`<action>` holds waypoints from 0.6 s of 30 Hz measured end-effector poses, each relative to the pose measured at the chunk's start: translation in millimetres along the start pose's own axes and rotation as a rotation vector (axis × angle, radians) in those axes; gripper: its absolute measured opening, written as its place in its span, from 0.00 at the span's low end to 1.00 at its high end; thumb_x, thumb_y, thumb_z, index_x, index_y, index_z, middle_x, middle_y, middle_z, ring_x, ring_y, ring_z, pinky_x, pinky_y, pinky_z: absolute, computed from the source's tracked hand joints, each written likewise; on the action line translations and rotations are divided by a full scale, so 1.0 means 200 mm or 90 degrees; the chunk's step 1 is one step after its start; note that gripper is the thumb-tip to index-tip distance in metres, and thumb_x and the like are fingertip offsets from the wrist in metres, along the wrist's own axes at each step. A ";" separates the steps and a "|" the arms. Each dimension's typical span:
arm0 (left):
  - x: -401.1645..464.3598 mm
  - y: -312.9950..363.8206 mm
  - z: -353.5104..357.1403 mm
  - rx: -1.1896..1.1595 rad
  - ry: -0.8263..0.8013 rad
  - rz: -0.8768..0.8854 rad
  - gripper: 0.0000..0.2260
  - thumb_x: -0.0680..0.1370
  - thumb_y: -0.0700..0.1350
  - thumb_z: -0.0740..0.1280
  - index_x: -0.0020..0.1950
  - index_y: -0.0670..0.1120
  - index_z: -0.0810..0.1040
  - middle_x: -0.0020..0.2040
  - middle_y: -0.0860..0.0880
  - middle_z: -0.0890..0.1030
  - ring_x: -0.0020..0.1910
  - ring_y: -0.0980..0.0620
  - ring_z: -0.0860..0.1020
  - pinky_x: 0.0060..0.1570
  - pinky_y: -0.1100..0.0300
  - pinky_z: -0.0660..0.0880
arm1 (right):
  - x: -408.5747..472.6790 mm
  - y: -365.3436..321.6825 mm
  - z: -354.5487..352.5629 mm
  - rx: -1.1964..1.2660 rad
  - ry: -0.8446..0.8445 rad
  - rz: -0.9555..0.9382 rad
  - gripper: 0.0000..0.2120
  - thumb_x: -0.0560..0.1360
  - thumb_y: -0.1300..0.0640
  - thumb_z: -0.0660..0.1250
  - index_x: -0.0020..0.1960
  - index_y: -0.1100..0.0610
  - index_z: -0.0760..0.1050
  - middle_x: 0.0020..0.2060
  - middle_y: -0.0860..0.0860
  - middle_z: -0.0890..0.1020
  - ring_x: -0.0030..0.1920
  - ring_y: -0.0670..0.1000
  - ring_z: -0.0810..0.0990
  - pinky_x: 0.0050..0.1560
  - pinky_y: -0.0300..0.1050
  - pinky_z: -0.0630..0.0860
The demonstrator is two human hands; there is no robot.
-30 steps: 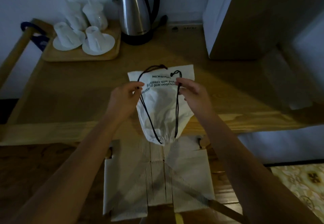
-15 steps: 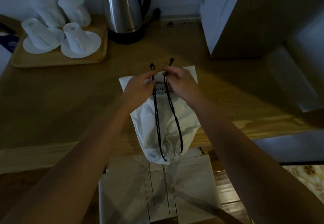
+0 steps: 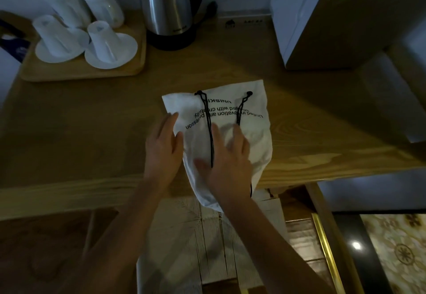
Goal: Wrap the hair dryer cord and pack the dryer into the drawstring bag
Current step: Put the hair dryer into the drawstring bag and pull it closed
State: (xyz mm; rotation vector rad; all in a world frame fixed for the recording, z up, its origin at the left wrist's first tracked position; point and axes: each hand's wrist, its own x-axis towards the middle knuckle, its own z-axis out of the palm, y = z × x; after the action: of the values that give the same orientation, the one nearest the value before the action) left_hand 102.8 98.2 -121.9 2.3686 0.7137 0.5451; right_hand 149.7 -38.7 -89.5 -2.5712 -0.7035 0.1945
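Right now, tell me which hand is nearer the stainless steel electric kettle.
Left. The left hand lies at the white drawstring bag's left edge, nearer the stainless steel electric kettle at the back. The right hand rests flat on the bag's middle, farther right.

Black print is seen upside down on the white drawstring bag (image 3: pixel 249 118): "UNISKI", its end hidden by a cord, and beneath it lines partly readable as "United innovation and … with creativity". Small markings on the kettle (image 3: pixel 168 3) cannot be read.
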 end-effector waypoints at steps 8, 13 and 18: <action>-0.11 -0.08 0.10 0.204 -0.121 -0.102 0.23 0.79 0.51 0.51 0.75 0.54 0.53 0.77 0.44 0.56 0.76 0.46 0.50 0.68 0.34 0.46 | 0.03 -0.02 0.07 0.058 0.021 0.044 0.31 0.68 0.45 0.68 0.67 0.48 0.60 0.68 0.55 0.62 0.57 0.59 0.72 0.42 0.48 0.72; -0.14 -0.06 0.17 0.298 -0.151 -0.106 0.25 0.79 0.56 0.46 0.75 0.55 0.47 0.78 0.43 0.52 0.76 0.46 0.46 0.69 0.34 0.45 | 0.02 0.03 0.05 0.085 0.023 0.010 0.28 0.69 0.51 0.68 0.66 0.49 0.61 0.65 0.56 0.66 0.54 0.60 0.76 0.41 0.48 0.72; -0.14 0.00 0.20 0.273 -0.121 -0.131 0.26 0.78 0.59 0.43 0.75 0.55 0.46 0.78 0.45 0.53 0.76 0.46 0.47 0.69 0.35 0.44 | 0.03 0.21 -0.02 0.032 0.032 0.020 0.30 0.68 0.55 0.70 0.66 0.50 0.61 0.65 0.57 0.66 0.55 0.59 0.76 0.46 0.53 0.78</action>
State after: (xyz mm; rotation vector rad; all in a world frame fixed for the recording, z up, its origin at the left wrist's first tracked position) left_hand 101.8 64.3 -158.2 2.6436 1.0534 0.0786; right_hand 175.2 -68.4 -106.6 -2.5309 -0.6316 0.1548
